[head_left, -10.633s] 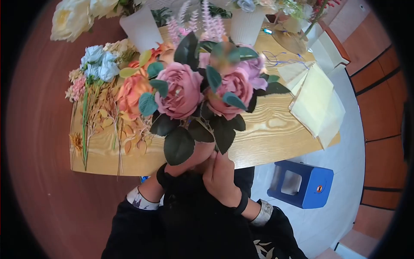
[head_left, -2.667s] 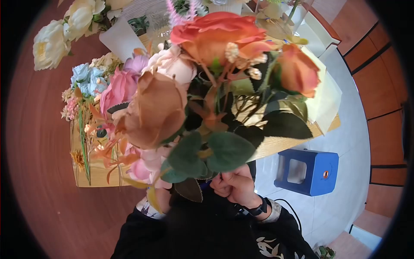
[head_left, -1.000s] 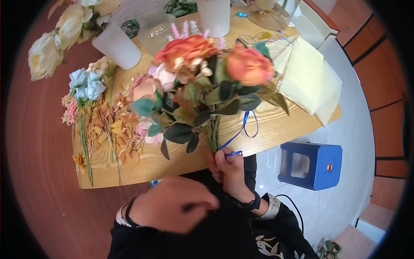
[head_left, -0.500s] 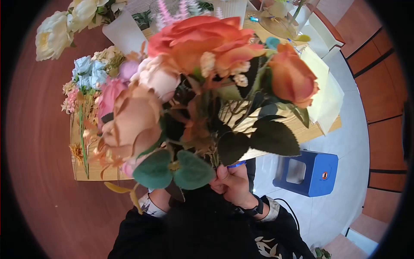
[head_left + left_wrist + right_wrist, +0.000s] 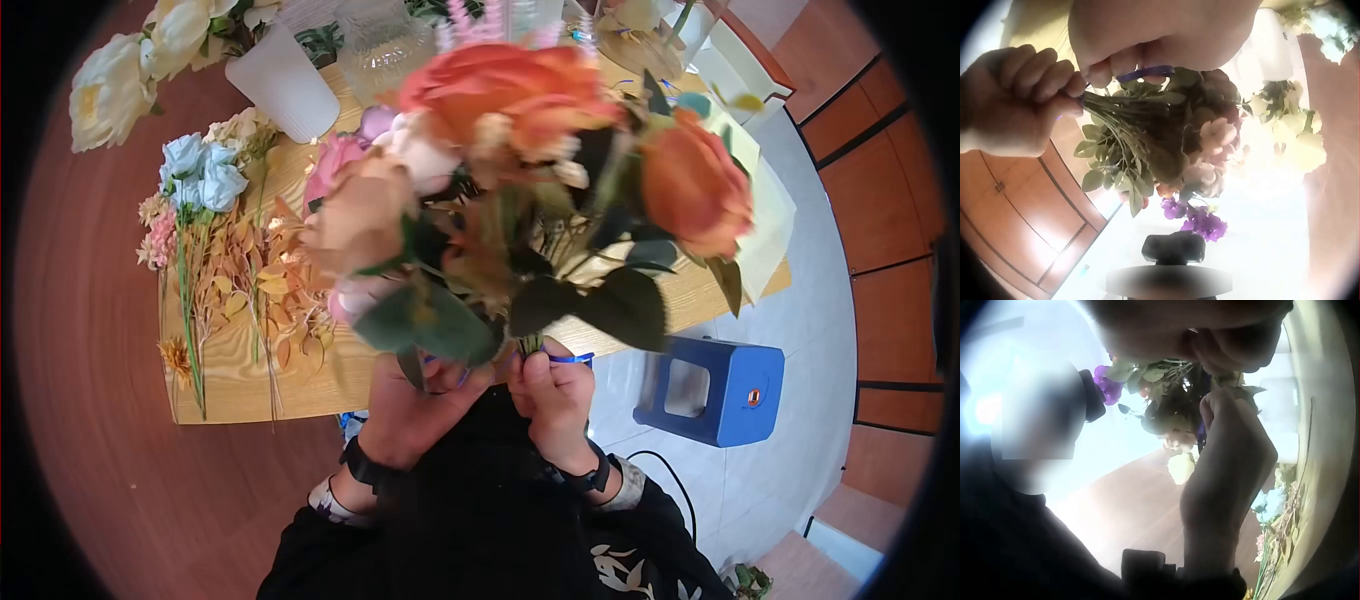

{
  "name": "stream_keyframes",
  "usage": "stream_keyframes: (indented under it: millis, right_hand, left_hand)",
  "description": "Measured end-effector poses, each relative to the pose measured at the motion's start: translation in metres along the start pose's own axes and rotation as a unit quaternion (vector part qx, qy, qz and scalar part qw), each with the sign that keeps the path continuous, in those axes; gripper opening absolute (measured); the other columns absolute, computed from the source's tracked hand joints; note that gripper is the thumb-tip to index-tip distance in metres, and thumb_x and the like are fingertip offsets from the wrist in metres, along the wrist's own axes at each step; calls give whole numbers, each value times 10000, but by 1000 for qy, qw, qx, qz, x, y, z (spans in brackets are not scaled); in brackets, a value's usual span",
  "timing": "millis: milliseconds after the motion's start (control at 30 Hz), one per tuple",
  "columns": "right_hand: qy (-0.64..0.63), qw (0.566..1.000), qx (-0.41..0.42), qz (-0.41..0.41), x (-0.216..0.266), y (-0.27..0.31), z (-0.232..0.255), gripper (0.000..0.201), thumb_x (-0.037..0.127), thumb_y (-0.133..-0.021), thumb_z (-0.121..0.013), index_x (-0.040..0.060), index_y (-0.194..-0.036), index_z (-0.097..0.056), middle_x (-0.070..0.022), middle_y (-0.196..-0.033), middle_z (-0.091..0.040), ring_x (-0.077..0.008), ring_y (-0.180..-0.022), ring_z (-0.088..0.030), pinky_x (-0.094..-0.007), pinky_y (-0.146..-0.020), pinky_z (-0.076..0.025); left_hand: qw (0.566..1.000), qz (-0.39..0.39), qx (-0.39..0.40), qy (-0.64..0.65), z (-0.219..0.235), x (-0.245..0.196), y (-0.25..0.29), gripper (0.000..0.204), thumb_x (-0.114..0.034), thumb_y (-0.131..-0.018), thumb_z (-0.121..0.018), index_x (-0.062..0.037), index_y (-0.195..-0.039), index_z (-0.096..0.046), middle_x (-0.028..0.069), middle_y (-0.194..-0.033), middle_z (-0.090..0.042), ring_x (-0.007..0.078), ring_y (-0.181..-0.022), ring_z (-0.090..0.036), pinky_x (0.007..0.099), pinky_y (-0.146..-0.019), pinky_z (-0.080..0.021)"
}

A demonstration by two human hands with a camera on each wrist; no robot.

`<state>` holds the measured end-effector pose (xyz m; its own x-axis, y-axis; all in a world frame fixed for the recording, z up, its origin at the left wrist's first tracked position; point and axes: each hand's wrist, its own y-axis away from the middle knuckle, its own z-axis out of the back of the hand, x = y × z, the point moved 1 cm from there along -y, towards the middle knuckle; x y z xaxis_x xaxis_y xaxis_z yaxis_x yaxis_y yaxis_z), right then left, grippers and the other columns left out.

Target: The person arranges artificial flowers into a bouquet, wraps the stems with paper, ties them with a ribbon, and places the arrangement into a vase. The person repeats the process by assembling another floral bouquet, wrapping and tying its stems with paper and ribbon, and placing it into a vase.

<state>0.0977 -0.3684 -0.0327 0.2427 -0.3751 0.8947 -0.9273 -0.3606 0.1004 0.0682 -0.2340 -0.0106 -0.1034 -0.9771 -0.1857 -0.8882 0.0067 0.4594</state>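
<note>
A bouquet of artificial flowers (image 5: 510, 95), with large orange roses and dark green leaves, stands raised in front of me. My right hand (image 5: 555, 405) grips its bundled stems (image 5: 1125, 115) from below. Around that hand and the stems runs a blue ribbon (image 5: 568, 358). Close on the other side, my left hand (image 5: 420, 410) has its fingers curled and pinches a length of the ribbon, which shows at its fingertips (image 5: 1124, 62) in the left wrist view. Leaves partly hide the left fingers in the head view.
Loose blue flowers (image 5: 203, 172) and dried-looking orange leaf stems (image 5: 235, 285) lie at the table's left. A white vase (image 5: 285, 85) of cream flowers stands behind them. Yellow wrapping paper (image 5: 765, 210) lies at right, and a blue stool (image 5: 740, 390) is on the floor.
Since one second ago the bouquet has risen toward the head camera. My left hand, then low and apart, has come up beside the stems and holds ribbon. The right hand keeps its grip.
</note>
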Motion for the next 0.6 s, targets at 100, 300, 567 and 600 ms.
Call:
stream_keyframes:
  millis: [100,300,567,600]
  right_hand:
    - [45,999,-24,5,-7,-3,2,242,208,-927,-448,-19,-930,-534,26,-607,-447,-21,-490,-340,-173,-440,-239]
    - [114,989,-53,83,-36,-8,2,165,53,-882,-469,-24,-1014,-532,-28,-663,-511,-109,-569,-451,-246,-499,-350]
    - [448,837,313,31,-100,-9,25,505,163,-797,-572,27,-1247,-385,-136,-1174,-491,-221,-978,-520,-331,-845,-434]
    - [446,838,313,33,-107,-8,28,505,163,-797,-572,27,-1247,-385,-136,-1174,-491,-221,-978,-520,-331,-845,-434]
  left_hand:
    - [991,-25,63,-114,1,-4,-3,147,-97,-823,-513,-95,-711,-418,-8,-645,-297,107,-548,-288,302,-725,-374]
    - [950,-128,114,-261,-14,7,5,60,-81,-858,-491,-50,-806,-490,12,-733,-428,104,-639,-406,274,-676,-364]
    - [768,-154,149,-603,-66,32,-8,107,-101,-877,-481,-9,-889,-535,17,-798,-524,89,-731,-474,226,-675,-388]
    - [756,-137,155,-622,-65,39,-17,105,-87,-863,-488,-2,-881,-548,21,-778,-535,93,-708,-481,225,-660,-394]
